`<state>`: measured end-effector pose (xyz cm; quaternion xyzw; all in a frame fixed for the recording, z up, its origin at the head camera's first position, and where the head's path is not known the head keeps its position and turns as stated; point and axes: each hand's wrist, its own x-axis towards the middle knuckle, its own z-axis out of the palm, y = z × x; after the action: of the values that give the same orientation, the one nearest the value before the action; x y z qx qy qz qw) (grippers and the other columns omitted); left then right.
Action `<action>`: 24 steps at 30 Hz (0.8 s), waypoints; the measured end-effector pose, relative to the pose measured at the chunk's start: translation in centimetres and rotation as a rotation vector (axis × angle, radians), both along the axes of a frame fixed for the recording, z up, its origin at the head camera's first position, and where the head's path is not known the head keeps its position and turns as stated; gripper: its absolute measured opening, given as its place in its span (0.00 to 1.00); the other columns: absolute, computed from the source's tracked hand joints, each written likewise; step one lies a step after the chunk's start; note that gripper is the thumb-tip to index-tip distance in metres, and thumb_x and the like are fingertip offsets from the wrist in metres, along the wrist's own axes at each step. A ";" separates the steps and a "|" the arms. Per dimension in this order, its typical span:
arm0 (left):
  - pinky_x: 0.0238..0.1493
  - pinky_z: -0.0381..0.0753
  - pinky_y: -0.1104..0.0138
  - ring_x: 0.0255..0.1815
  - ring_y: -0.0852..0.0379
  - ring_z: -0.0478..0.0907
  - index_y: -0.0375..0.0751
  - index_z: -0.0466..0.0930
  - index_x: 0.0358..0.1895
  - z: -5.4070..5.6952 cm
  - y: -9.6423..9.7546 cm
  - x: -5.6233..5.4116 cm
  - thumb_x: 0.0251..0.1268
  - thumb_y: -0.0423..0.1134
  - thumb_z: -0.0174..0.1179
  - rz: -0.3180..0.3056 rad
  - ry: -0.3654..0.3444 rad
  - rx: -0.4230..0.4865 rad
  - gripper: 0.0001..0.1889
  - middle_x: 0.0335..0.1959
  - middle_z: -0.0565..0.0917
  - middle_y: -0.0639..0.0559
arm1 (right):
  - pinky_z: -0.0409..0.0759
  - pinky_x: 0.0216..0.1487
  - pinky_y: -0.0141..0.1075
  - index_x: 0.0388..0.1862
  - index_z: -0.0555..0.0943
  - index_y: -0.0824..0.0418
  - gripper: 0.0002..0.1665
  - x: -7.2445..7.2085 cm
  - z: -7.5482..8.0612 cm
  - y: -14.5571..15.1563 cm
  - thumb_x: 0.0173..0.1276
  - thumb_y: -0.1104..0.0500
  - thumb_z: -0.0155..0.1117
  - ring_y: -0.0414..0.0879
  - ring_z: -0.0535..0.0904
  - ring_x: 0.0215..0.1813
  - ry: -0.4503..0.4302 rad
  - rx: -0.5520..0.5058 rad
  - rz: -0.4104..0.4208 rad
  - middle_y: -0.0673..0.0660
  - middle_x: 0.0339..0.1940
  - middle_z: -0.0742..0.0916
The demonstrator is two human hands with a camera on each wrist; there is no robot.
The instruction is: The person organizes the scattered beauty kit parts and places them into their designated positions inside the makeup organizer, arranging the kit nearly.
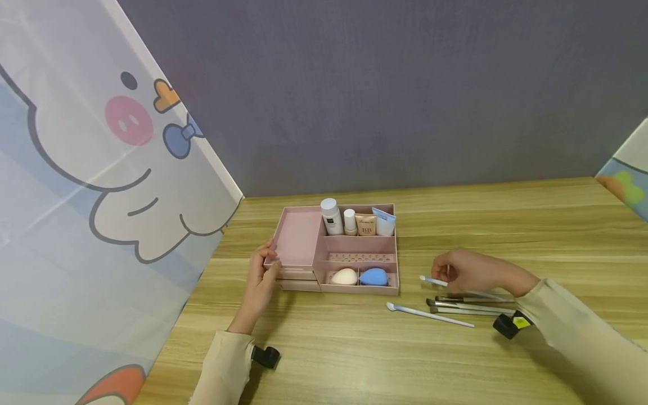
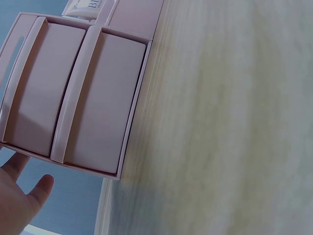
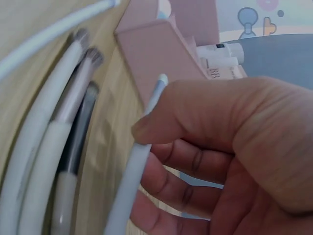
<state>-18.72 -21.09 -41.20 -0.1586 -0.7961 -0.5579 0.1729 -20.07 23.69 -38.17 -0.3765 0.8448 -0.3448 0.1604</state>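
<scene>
My left hand rests at the front left corner of a pink cosmetics organizer, its fingers touching the left edge. In the left wrist view, two drawers show on the front, and the fingers lie along the organizer's side. To the right, my right hand pinches a thin white makeup brush between thumb and fingers, its tip pointing toward the organizer. Beside that hand, several makeup brushes lie in a loose group on the table. Another white brush lies apart, nearer the organizer.
Two bottles and two tubes stand in the organizer's back compartment. A cream sponge and a blue sponge sit in its front compartments. The wooden table meets a grey panel behind and a cartoon-printed sheet at left.
</scene>
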 end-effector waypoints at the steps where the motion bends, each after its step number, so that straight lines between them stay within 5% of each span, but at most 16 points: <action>1: 0.51 0.65 0.74 0.74 0.37 0.55 0.27 0.66 0.49 0.0 0.0 0.0 0.70 0.26 0.48 0.000 0.000 0.000 0.08 0.71 0.62 0.33 | 0.72 0.28 0.32 0.35 0.81 0.60 0.13 0.0 0.0 0.0 0.52 0.73 0.67 0.35 0.71 0.29 0.006 -0.012 -0.003 0.44 0.27 0.78; 16: 0.51 0.65 0.74 0.74 0.36 0.55 0.26 0.65 0.49 0.2 0.0 0.1 0.70 0.26 0.47 0.000 0.000 -0.016 0.09 0.71 0.61 0.32 | 0.79 0.35 0.35 0.41 0.81 0.67 0.13 0.3 1.2 -1.2 0.55 0.73 0.64 0.36 0.78 0.34 0.027 -0.114 -0.040 0.50 0.32 0.84; 24: 0.51 0.65 0.75 0.74 0.36 0.54 0.26 0.65 0.49 0.0 0.0 0.1 0.70 0.26 0.47 -0.005 -0.001 -0.011 0.09 0.71 0.61 0.32 | 0.78 0.37 0.35 0.43 0.81 0.70 0.14 0.6 1.2 -2.4 0.56 0.73 0.65 0.38 0.78 0.34 -0.036 -0.213 -0.055 0.55 0.33 0.85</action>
<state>-18.60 -21.09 -41.16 -0.1614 -0.7986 -0.5542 0.1702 -19.50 21.24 -37.01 -0.3617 0.8102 -0.4438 0.1252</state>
